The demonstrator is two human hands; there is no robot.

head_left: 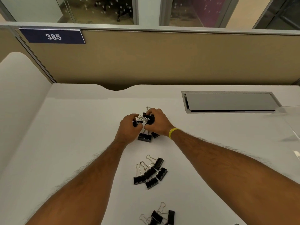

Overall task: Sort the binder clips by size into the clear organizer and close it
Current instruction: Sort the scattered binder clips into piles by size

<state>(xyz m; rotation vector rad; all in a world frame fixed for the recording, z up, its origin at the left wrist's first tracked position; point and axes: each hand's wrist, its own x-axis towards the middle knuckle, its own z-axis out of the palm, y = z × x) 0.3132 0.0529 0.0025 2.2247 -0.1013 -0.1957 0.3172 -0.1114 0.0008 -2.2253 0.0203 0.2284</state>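
Surface: white, before me.
Far clips: black pile at centre.
Middle clips: cluster nearer me.
Near clips: at my edge.
Hatch: grey, far right.

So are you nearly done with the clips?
Not nearly. Two piles already lie apart on the desk: the middle pile and the near pile. The left hand and right hand both grip the far bunch of clips. Still to do: put every pile into the clear organizer, barely visible at the right edge, and close it.
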